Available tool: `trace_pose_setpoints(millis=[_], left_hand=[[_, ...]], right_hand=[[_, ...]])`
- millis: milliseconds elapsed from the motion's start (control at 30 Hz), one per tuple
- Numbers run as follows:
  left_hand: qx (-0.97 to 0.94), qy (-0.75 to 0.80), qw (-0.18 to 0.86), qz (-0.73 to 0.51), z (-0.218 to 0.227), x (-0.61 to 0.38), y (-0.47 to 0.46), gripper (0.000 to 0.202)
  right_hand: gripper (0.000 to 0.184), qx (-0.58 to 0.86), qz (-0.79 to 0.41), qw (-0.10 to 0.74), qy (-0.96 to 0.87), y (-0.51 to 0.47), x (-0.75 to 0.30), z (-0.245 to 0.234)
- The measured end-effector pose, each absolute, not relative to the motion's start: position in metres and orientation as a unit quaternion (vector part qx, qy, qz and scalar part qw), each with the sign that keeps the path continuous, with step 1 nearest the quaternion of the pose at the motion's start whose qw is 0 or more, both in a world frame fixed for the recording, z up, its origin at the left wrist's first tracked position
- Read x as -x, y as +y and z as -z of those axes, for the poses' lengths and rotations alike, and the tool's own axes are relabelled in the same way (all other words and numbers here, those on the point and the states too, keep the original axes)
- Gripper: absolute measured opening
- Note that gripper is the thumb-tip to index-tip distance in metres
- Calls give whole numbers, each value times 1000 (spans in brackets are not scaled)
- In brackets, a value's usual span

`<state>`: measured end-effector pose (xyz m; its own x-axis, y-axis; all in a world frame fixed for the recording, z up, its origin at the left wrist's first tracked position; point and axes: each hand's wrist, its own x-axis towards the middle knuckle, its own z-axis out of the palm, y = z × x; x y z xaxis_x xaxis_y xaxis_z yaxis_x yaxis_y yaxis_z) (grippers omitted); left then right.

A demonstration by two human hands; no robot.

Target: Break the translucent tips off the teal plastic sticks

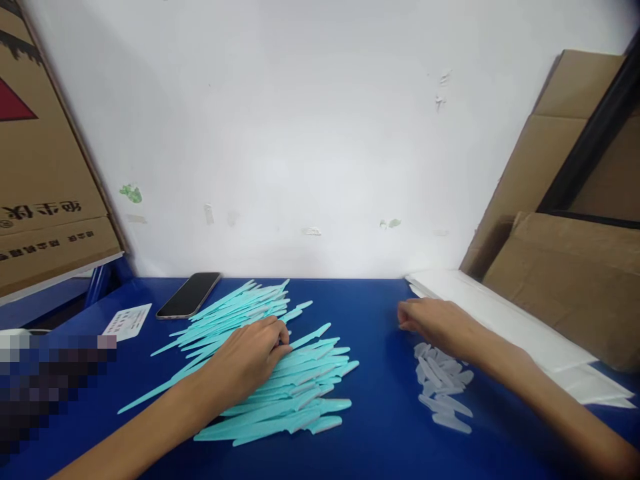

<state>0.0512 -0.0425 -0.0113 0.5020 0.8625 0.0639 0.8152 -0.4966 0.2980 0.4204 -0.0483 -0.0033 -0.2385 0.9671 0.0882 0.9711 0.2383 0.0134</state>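
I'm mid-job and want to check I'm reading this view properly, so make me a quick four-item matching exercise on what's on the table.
1. Phone
2. Card
3. Turquoise sticks
4. Cloudy pieces

A. Spread around the left hand
B. Dark screen, near the wall
C. In a small heap by the right hand
D. White, with print on it

Right pairs: 1-B, 2-D, 3-A, 4-C.
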Motion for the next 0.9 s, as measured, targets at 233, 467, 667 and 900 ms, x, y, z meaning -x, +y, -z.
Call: trace_pose_setpoints(millis=[233, 467, 667, 900], left_hand=[[-849, 505, 116, -104, 11, -52, -44, 18], [-847, 507, 120, -102, 12, -52, -45, 19], [-859, 486, 86, -135, 11, -49, -44, 23], [-876, 441, 51, -189, 7, -53, -50, 24]], right_hand=[[26, 558, 64, 119, -819, -59, -389, -2], [30, 493, 50, 213, -842, -63, -375, 7], [20, 484, -41, 321, -813, -69, -362, 6], [19, 479, -183, 465, -721, -82, -348, -5]])
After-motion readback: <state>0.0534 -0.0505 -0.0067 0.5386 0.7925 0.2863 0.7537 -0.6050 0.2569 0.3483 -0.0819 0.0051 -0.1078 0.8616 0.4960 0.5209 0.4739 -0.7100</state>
